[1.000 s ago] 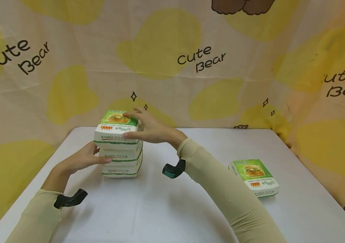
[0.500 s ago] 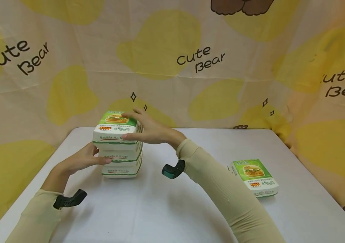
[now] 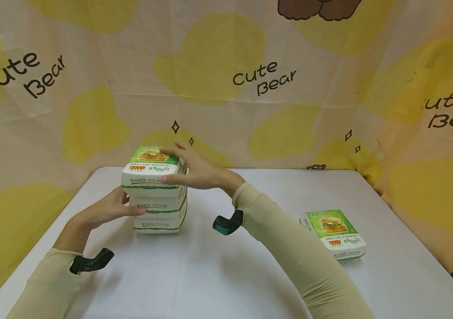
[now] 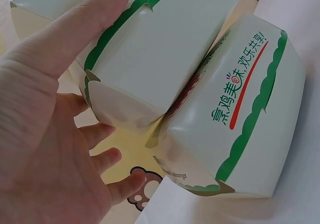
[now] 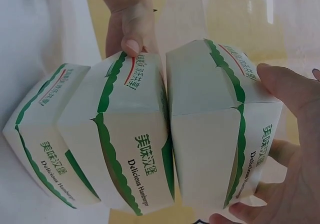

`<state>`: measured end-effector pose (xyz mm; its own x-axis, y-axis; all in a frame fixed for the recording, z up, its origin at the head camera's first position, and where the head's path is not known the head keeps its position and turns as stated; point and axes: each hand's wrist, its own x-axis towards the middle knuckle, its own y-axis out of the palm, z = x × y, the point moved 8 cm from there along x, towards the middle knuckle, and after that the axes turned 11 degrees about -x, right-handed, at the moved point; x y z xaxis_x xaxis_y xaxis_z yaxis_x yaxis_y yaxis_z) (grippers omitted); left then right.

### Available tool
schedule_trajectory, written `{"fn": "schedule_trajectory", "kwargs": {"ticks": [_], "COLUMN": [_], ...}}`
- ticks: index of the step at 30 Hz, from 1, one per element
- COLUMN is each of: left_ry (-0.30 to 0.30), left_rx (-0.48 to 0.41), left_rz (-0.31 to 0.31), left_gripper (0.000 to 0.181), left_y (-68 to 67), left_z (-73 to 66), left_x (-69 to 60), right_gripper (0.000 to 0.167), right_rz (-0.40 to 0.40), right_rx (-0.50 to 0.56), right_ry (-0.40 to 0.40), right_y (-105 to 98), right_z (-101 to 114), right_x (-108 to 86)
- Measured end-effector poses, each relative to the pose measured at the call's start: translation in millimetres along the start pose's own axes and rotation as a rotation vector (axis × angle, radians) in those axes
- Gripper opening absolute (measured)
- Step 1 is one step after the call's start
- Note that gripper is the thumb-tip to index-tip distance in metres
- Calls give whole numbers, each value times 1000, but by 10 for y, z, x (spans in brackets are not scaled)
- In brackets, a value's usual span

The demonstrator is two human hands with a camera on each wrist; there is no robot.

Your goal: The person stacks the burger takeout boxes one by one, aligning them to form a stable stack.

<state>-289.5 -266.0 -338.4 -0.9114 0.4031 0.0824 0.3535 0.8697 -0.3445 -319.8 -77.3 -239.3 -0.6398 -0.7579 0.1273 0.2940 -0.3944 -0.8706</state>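
Note:
Three white and green burger boxes stand stacked at the left of the table. My right hand grips the top box from its right side, thumb on the front face and fingers over the top. At the left of the middle box is my left hand, its thumb on the front face. The bottom box rests on the table. In the left wrist view, the left thumb lies along the middle box. The right wrist view shows the top box between the right thumb and fingers.
Another burger box lies flat at the right of the white table, beside the right forearm. A patterned cloth hangs behind the table. Both wrists wear black bands.
The top box has shifted slightly left and towards me with my right hand on it. My left hand and the lower boxes look nearly the same.

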Motion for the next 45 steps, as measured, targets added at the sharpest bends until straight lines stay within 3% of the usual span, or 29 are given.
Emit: {"fn": "schedule_trajectory", "kwargs": {"ticks": [11, 22, 34, 45], "left_ry": [14, -43, -10, 51], "left_rx": [2, 27, 39, 44], "left_rz": [20, 17, 31, 29], "left_gripper": [76, 87, 90, 97], "left_y": [8, 2, 8, -76], "left_z": [-12, 27, -19, -71], "left_x": [-7, 1, 17, -13], "right_gripper": [76, 78, 79, 79], "right_rz": [-5, -14, -9, -34], "right_rx": [-11, -13, -2, 5], "right_ry": [-8, 11, -1, 5], "right_y": [-20, -18, -37, -99], "right_z": [0, -21, -30, -42], "right_x": [-9, -7, -36, -77]}}
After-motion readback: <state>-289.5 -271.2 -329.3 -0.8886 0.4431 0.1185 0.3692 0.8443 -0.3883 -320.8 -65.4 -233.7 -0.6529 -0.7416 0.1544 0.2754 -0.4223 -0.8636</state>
